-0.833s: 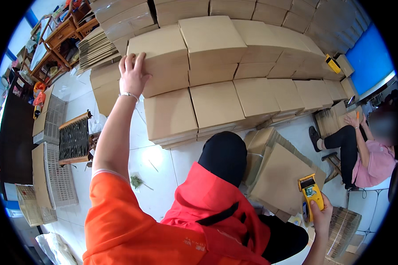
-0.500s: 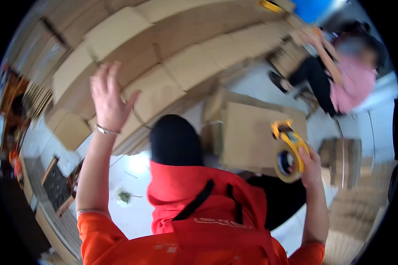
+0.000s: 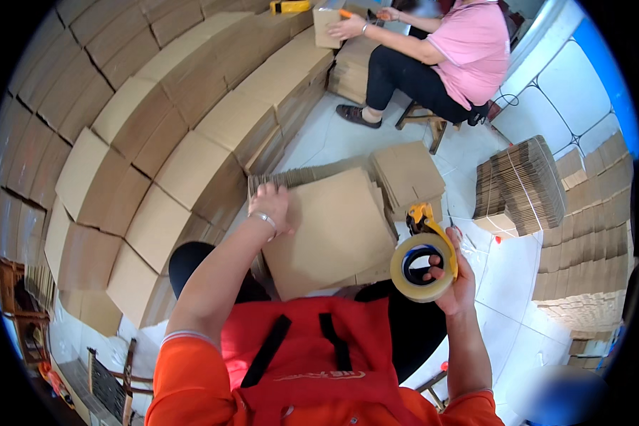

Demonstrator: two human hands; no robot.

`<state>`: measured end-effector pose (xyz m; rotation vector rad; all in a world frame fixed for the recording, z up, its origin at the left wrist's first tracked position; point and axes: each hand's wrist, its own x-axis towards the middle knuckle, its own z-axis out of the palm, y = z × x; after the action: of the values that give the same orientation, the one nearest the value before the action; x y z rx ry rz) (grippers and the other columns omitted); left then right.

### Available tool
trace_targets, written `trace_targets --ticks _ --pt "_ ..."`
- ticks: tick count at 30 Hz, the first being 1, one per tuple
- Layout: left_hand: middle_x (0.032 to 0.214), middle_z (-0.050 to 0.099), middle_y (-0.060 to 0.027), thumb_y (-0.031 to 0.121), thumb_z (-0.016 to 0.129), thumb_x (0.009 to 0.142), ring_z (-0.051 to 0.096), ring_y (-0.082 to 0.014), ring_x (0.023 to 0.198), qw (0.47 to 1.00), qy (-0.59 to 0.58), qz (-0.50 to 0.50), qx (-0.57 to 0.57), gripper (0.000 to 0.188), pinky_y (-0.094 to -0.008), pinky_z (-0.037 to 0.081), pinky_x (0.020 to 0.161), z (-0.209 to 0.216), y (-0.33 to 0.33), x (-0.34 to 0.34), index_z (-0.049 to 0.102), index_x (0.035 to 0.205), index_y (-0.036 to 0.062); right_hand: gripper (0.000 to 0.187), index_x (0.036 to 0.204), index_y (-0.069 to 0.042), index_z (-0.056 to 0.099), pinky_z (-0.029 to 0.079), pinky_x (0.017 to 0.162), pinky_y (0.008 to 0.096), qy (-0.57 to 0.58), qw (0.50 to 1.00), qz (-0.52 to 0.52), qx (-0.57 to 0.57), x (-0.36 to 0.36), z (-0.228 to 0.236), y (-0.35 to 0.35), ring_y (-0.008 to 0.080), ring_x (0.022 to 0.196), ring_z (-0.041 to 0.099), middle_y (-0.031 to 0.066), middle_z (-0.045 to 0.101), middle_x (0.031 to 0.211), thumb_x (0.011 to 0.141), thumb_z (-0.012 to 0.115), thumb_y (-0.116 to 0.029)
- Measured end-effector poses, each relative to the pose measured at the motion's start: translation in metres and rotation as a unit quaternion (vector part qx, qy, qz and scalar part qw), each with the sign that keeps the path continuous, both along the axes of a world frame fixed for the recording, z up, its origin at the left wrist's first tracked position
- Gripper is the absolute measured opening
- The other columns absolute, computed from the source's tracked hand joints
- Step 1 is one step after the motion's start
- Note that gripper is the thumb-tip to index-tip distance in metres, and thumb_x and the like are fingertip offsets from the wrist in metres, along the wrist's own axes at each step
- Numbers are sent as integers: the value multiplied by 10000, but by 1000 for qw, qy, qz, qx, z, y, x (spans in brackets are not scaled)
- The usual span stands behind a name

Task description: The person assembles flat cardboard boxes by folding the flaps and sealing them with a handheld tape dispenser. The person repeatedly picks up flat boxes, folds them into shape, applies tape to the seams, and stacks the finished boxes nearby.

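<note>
And it's a packing workshop we're looking at, a small one by the look of it — cardboard on nearly every side! Brown cartons climb in long, tight rows along the left, flat cardboard stacks line the right, and there's a strapped bundle on the pale tiled floor. Front and centre, more flat cardboard, with a tape dispenser right there in the right hand — working kit, no question! The wearer has a red apron on, and up top a co-worker in pink sits on a low wooden stool, hands at a small carton.
</note>
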<state>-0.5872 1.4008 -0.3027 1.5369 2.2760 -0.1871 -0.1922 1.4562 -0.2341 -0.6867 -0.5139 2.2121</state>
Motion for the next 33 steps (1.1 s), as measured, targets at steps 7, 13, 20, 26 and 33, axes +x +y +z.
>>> trace_targets --ticks 7,13,20,26,33 --pt "1119 571 -194 441 858 646 562 -382 1091 990 25 -73 122 672 -434 512 868 65 -41 3 555 1099 47 468 1456 -174 435 523 836 443 -151 980 -69 106 -17 -5 20 271 901 588 133 553 1120 1003 495 -274" --pt "742 574 -114 186 680 847 614 -344 695 906 -164 -309 236 188 -426 508 596 186 -91 55 571 798 40 584 1436 -31 444 380 1060 347 -309 914 -30 261 -37 15 22 215 1280 456 119 475 1400 967 581 -351" --pt "820 605 -141 239 557 954 620 -343 725 921 -162 -247 255 211 -452 514 672 133 -105 69 588 932 32 660 1304 28 539 415 982 314 -341 904 75 248 -92 15 36 208 1138 554 126 594 1223 852 729 -414" --pt "885 622 -141 424 530 986 623 -278 811 941 -299 -121 105 398 -362 493 748 120 -129 58 526 1125 51 566 1268 2 577 408 982 304 -309 927 76 198 -90 17 37 194 1122 559 111 599 1218 862 712 -368" --pt "746 538 -10 445 673 918 509 -87 652 815 -580 -4 12 436 -249 429 581 106 -139 60 488 931 50 514 1292 -31 566 456 906 308 -317 913 97 237 -89 12 44 170 1046 582 69 618 1140 884 682 -323"
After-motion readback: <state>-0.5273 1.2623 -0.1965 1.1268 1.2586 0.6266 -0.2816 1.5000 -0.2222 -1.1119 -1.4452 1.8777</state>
